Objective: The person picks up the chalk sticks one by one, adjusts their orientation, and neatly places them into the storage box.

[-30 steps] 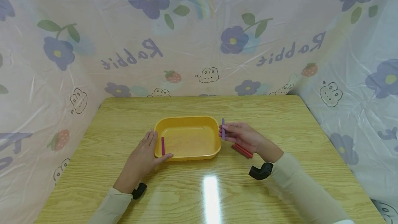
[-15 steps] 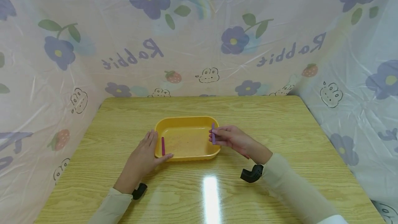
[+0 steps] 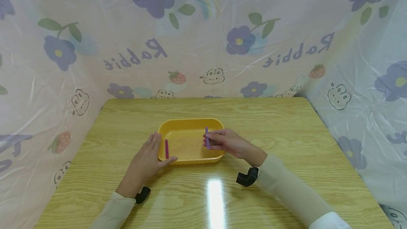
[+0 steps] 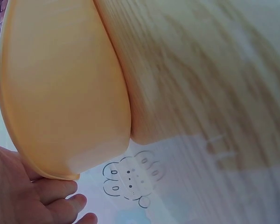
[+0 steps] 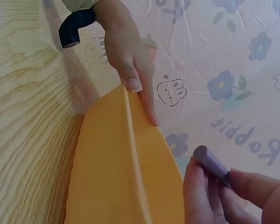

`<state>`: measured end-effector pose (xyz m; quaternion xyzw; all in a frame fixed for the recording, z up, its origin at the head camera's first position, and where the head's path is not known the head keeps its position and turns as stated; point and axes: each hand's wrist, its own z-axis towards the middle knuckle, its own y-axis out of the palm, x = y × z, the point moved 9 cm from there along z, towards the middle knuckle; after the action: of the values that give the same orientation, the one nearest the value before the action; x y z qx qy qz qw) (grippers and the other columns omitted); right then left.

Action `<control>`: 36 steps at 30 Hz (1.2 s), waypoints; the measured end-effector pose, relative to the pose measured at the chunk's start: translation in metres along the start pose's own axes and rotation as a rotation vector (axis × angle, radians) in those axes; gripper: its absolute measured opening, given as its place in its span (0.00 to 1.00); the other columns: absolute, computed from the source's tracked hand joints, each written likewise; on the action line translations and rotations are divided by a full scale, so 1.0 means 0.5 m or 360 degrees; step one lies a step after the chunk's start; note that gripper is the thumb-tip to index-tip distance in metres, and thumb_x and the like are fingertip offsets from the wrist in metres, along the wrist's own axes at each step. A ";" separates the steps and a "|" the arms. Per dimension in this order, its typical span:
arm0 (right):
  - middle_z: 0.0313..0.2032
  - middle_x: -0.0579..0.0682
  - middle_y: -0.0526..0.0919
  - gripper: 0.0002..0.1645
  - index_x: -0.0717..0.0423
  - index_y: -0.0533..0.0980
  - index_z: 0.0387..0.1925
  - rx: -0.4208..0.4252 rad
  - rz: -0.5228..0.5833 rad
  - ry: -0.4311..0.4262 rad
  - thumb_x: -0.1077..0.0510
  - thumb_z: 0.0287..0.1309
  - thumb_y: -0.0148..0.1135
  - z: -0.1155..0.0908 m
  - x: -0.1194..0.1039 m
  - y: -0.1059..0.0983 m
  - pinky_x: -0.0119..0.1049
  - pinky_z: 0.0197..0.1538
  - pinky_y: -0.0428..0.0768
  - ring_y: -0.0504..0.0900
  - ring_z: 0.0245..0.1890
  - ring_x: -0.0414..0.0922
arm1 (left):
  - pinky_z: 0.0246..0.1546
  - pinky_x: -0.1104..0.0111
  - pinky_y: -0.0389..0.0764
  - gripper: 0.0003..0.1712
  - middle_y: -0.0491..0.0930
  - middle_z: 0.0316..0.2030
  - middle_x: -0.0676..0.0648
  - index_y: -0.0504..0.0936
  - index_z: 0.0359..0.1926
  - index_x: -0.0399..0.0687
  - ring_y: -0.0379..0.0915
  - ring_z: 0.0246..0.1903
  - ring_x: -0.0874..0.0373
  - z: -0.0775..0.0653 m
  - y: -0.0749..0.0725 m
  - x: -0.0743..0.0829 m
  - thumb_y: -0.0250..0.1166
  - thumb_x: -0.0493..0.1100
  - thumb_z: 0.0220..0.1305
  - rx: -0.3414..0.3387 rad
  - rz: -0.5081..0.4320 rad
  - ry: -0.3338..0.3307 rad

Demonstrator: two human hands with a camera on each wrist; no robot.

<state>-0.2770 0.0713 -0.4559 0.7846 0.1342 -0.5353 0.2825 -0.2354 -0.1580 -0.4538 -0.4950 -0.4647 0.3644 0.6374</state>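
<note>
A yellow plastic tray (image 3: 190, 161) sits on the table. My left hand (image 3: 146, 160) rests against its left end, fingers straight along the side and thumb extended over the near rim. In the left wrist view, the fingers (image 4: 56, 193) lie at the tray's rim. A magenta stick (image 3: 166, 149) lies inside the tray near this hand. Over the tray's right half, my right hand (image 3: 227, 142) pinches a purple stick (image 3: 207, 138) between thumb and fingers, above the tray floor. The right wrist view shows the stick's flat round end, with the stick (image 5: 212, 164) above the rim.
A wood-grain table (image 3: 276, 119) lies under the tray. A patterned fabric sheet (image 3: 197, 38) hangs behind and along both sides. Black camera mounts (image 3: 247, 177) sit on both wrists. The spot to the tray's right where red sticks lay is hidden by my right wrist.
My right hand has moved left with the purple stick, from beside the tray's right rim to above its inside. The red sticks became covered by that hand. The left hand has stayed still.
</note>
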 end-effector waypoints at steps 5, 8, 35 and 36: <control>0.49 0.65 0.77 0.26 0.77 0.67 0.55 -0.0044 -0.0032 0.0007 0.57 0.66 0.52 0.014 0.004 0.016 0.40 0.49 0.77 0.80 0.47 0.51 | 0.65 0.52 0.51 0.64 0.46 0.70 0.35 0.47 0.70 0.34 0.41 0.69 0.43 0.000 0.000 0.000 0.43 0.81 0.50 0.0002 0.0003 -0.0003; 0.51 0.68 0.75 0.27 0.77 0.65 0.56 -0.0067 -0.0042 0.0008 0.58 0.66 0.52 0.023 0.005 0.026 0.40 0.50 0.77 0.80 0.47 0.51 | 0.65 0.52 0.52 0.64 0.46 0.70 0.35 0.47 0.70 0.34 0.41 0.69 0.43 -0.001 -0.002 0.002 0.44 0.81 0.51 0.0012 -0.0002 0.0001; 0.51 0.72 0.74 0.25 0.78 0.68 0.54 -0.0051 -0.0065 0.0098 0.60 0.65 0.52 0.104 0.034 0.097 0.40 0.48 0.78 0.81 0.45 0.51 | 0.65 0.51 0.51 0.64 0.45 0.70 0.35 0.46 0.71 0.35 0.40 0.69 0.43 0.001 -0.001 0.000 0.42 0.81 0.51 -0.0017 -0.0021 -0.0006; 0.51 0.72 0.74 0.25 0.79 0.68 0.54 -0.0057 -0.0066 0.0101 0.60 0.65 0.52 0.107 0.036 0.100 0.40 0.48 0.78 0.81 0.46 0.52 | 0.65 0.51 0.51 0.64 0.45 0.70 0.35 0.46 0.71 0.35 0.40 0.69 0.43 0.001 -0.001 0.000 0.42 0.81 0.51 -0.0011 -0.0019 -0.0006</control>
<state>-0.2853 -0.0020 -0.4716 0.7930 0.1689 -0.5134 0.2810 -0.2358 -0.1582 -0.4534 -0.4936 -0.4700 0.3601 0.6370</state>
